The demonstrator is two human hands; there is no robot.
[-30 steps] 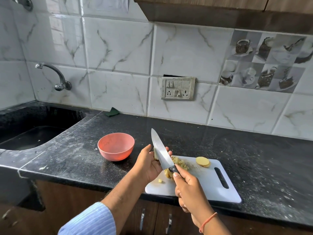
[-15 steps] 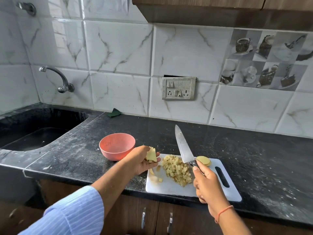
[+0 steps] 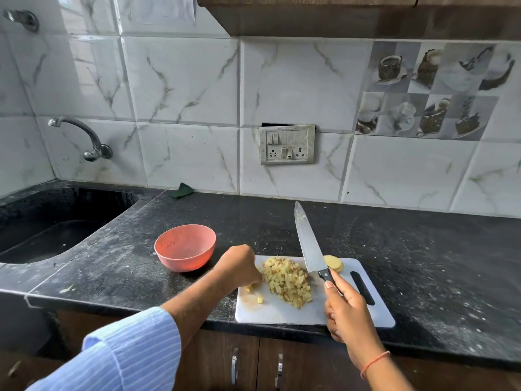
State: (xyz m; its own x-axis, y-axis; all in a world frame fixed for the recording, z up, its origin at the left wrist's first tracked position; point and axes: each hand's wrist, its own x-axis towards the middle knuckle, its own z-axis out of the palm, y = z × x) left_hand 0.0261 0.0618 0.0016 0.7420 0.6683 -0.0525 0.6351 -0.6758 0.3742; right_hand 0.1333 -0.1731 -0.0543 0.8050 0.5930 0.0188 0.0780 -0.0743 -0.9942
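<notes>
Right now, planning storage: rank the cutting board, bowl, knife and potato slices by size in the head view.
1. cutting board
2. bowl
3. knife, longer but narrower, so that pair is unsure
4. potato slices

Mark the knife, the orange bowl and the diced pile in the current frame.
knife point(image 3: 308, 241), head view, middle of the blade.
orange bowl point(image 3: 184, 246), head view, inside wall.
diced pile point(image 3: 287, 280), head view, centre of the heap.
</notes>
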